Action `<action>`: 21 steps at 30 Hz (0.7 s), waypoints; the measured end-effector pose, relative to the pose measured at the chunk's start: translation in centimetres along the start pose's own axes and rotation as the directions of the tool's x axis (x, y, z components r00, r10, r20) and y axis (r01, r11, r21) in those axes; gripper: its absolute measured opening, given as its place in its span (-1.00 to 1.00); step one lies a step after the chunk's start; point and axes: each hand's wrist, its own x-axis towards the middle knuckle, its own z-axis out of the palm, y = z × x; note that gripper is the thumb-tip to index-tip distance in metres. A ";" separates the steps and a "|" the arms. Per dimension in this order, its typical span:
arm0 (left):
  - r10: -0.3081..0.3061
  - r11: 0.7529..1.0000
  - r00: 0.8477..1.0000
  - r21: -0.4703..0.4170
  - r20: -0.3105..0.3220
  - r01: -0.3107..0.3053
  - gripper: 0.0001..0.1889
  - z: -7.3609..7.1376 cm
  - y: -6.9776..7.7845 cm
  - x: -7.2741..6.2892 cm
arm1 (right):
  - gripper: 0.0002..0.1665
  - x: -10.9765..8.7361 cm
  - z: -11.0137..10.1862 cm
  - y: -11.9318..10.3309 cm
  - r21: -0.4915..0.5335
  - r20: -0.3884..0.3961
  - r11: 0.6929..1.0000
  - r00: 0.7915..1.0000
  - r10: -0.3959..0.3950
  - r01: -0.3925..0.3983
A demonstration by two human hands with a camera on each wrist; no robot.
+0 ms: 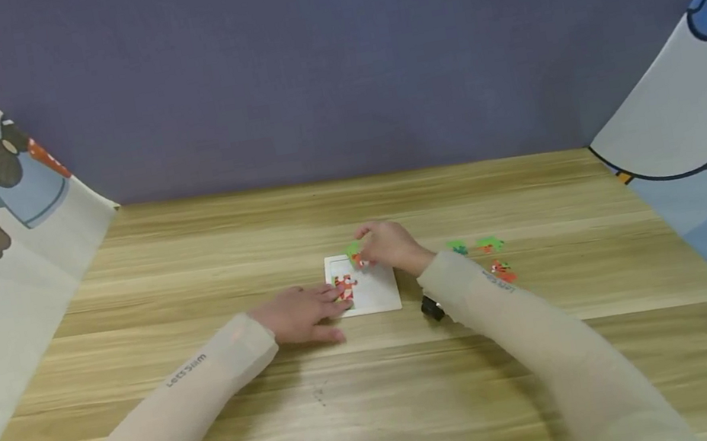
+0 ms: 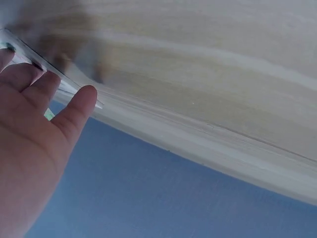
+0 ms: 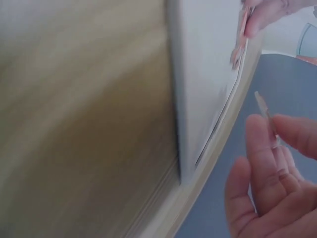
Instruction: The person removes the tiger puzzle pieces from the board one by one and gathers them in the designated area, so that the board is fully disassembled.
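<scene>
White rectangular puzzle board [image 1: 376, 298] lies flat on the light wood-grain bench [image 1: 382, 401], near the middle of the head view. A small block of red, green and white jigsaw pieces [image 1: 344, 282] sits within the board's frame at its left side; the rest of the recess visible below the right hand is plain white.

Left hand [image 1: 299, 315]: fingers straight and spread, fingertips resting over the board's left edge and on the block of pieces; thumb set apart, toward the near side.

Right hand [image 1: 390, 245]: thumb and fingertips pinching a thin green and red jigsaw piece [image 1: 354, 254] at the board's far edge. Right wrist view shows this piece edge-on, raised off the board surface.

Right of the board, on the bench: a green and teal loose piece [image 1: 457, 247], a green and orange-red loose piece [image 1: 491, 244] and, nearer, red-orange loose material [image 1: 503, 271]; count of the last unclear. Small black object [image 1: 432, 307] partly hidden by the pale beige right sleeve [image 1: 515, 318]; identity cannot be told.
</scene>
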 end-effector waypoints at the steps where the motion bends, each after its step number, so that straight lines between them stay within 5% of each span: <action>1: 0.002 1.000 1.000 -0.009 -0.002 -0.002 -0.32 0.0 0.0 0.0 | -0.54 -0.1 -0.2 0.2 0.007 0.004 1.000 1.000 -0.010 0.010; 10: 0.004 0.994 0.998 -0.107 -0.058 -0.010 -0.38 -0.8 -0.5 0.6 | -0.50 -0.9 -2.9 2.3 0.052 0.033 0.998 0.999 -0.036 0.034; 17: -0.130 0.988 0.989 -0.094 -0.077 0.122 -0.30 -1.6 -1.7 1.5 | -0.48 -1.8 -5.0 4.0 0.096 0.014 0.995 1.000 -0.015 0.014; 21: -0.150 0.985 0.987 -0.091 -0.062 0.144 -0.21 -1.8 -2.0 2.1 | -0.47 -2.7 -6.3 5.3 0.099 0.013 0.995 1.000 0.004 -0.005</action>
